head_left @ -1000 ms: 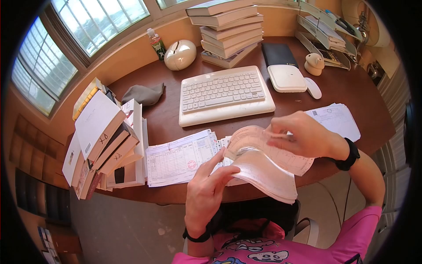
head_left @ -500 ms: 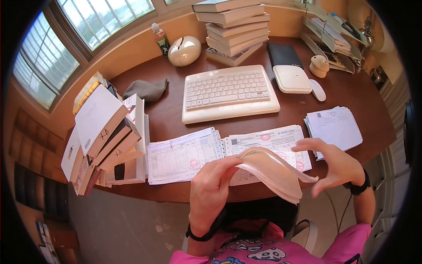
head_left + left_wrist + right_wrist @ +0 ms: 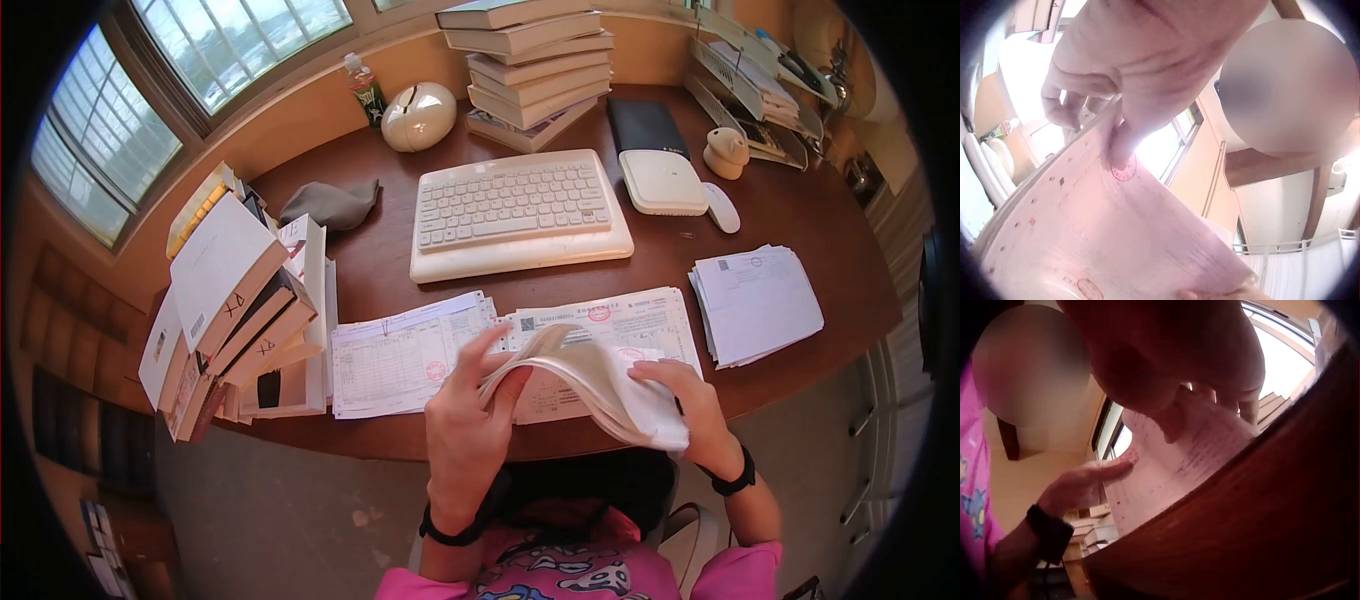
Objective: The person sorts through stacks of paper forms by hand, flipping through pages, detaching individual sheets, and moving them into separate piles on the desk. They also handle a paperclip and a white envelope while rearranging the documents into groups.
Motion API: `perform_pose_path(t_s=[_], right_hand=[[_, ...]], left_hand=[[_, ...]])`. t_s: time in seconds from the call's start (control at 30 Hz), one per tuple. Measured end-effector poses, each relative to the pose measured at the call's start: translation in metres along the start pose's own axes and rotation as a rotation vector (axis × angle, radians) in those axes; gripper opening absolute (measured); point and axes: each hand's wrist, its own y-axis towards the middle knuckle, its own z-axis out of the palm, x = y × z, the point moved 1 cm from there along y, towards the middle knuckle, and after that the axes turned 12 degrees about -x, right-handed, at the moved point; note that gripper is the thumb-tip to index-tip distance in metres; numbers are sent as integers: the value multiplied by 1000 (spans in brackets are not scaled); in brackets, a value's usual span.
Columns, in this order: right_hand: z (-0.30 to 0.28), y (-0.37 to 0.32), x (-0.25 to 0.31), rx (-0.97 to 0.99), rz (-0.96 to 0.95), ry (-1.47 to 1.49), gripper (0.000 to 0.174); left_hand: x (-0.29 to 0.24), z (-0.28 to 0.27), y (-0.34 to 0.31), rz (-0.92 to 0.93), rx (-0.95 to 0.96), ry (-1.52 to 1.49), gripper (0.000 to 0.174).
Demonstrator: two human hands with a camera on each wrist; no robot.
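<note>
A bent sheaf of thin printed forms [image 3: 608, 395] is held up over the front edge of the desk. My left hand [image 3: 468, 425] grips its left end, thumb on the near face. At the opposite end, my right hand [image 3: 690, 405] pinches the sheaf's edge. In the left wrist view the forms [image 3: 1079, 215] show punched holes along one side and red stamps, with the left thumb pressed on the sheet. The right wrist view has the right thumb lying on the printed forms [image 3: 1160, 478]. Behind the sheaf, a pile of stamped forms [image 3: 650, 310] lies partly hidden.
More forms [image 3: 400, 360] lie at left beside leaning books [image 3: 225, 290]. White papers [image 3: 760, 300] rest at right. Farther back are a keyboard [image 3: 515, 205], a white mouse [image 3: 721, 207], a white box [image 3: 662, 182], a book stack [image 3: 535, 80] and a grey pouch [image 3: 335, 205].
My right hand first turned sheets of the sheaf, then moved off to the right with spread fingers. Now it has come back left and pinches the right edge. My left hand keeps its grip.
</note>
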Motion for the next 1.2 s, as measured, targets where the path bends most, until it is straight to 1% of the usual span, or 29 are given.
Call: perform_pose_path(t_s=[0.07,0.1,0.17,0.2,0.23,0.27,0.3,0.33,0.37,0.4,0.43,0.47,0.53,0.57,0.6,0.67,0.73,0.77,0.8,0.83,0.87,0.9,0.93,0.97,1.03,1.1,1.17,1.2], right_hand=[[2,9,5,-146,58,250,24],[2,9,3,-147,56,252,24],[-1,7,-6,-296,220,344,22],[0,6,-11,-332,271,409,23],[0,7,-10,-330,268,412,23],[-1,8,-9,-348,360,481,22],[-2,8,-7,-365,454,549,21],[-6,8,-6,-301,584,532,24],[-6,7,-10,-298,584,532,24],[-4,8,-16,-279,545,536,31],[-2,9,-19,-260,506,540,41],[-1,11,-19,-260,503,540,41],[1,14,-19,-240,451,517,59],[2,15,-22,-242,452,517,59],[5,16,-26,-219,464,570,60],[2,25,-25,-198,472,625,61],[-8,38,-11,-115,483,677,58],[-9,39,-8,-116,483,677,58],[-10,39,-7,-97,579,667,55],[-11,40,-7,-79,674,656,52],[-11,38,-13,-83,673,654,52],[-10,35,-23,-67,675,643,48],[-10,35,-28,-51,676,633,43],[-9,35,-27,-53,674,631,43],[-5,37,-20,-119,726,852,38],[-3,36,-22,-110,720,834,36],[-3,35,-22,-101,713,816,34],[-5,34,-20,-106,714,793,34]], left_hand=[[-2,-1,-5,-275,-61,-126,27],[4,-3,-10,-274,-63,-125,27],[30,-9,-19,-407,-38,-270,32],[43,-14,-22,-404,-41,-269,32],[55,-18,-26,-391,64,-235,36],[60,-20,-28,-379,167,-201,39],[59,-18,-28,-382,163,-198,39],[56,-15,-27,-268,137,-229,40],[54,-12,-27,-152,110,-260,41],[53,-11,-28,-152,106,-260,41],[52,-10,-29,-219,131,-258,42],[51,-8,-30,-286,158,-256,42],[45,-2,-33,-296,154,-287,46],[43,0,-33,-307,152,-318,50],[43,-1,-34,-306,153,-318,50],[45,-2,-35,-427,149,-387,60],[47,0,-32,-424,121,-408,57],[48,1,-31,-424,93,-429,55],[47,2,-30,-423,93,-430,55],[46,4,-29,-417,120,-451,50],[45,5,-29,-412,147,-472,45],[47,6,-29,-409,149,-475,45],[51,8,-29,-422,134,-499,39],[53,9,-29,-436,119,-522,34],[53,7,-28,-468,120,-475,31],[54,7,-29,-501,120,-424,28],[59,9,-30,-437,48,-378,25],[59,8,-30,-436,46,-378,25]])
